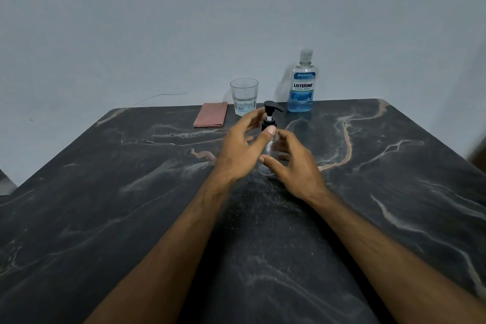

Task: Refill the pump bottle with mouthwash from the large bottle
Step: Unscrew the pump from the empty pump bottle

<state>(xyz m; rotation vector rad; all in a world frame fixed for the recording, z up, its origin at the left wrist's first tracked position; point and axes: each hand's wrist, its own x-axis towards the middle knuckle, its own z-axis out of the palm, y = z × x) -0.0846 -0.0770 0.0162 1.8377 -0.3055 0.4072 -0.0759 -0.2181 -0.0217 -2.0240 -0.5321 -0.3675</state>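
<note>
Fingers [253, 116] of my left hand [240, 151] are spreading loosely beside the pump bottle [268, 144], relaxed and only gently bent, with my thumb reaching across in front of the black collar under the pump head [272, 107]. Whether that thumb is actually touching the collar I cannot tell. My right hand [295, 166] is coming in from the other side, lower down, its fingers just as loose and partly blurred behind the clear body, its thumb pointing toward the base of the bottle. Neither hand is gripping anything; both are cupping the air around the bottle.

I am seeing the pump bottle standing upright on the dark marbled table [131, 218], about midway across and nearer the far edge than the near one. Its clear body is looking empty.

Beyond it, close to the far edge by the wall, the large bottle [302, 84] of blue mouthwash is standing upright with its cap on, to the right. A drinking glass [244, 96] holding a little clear liquid is sitting just left of it, and a folded pink cloth [211, 114] is lying left of the glass.

Broad bare tabletop is stretching out on either side of my forearms, reaching to both side edges.
</note>
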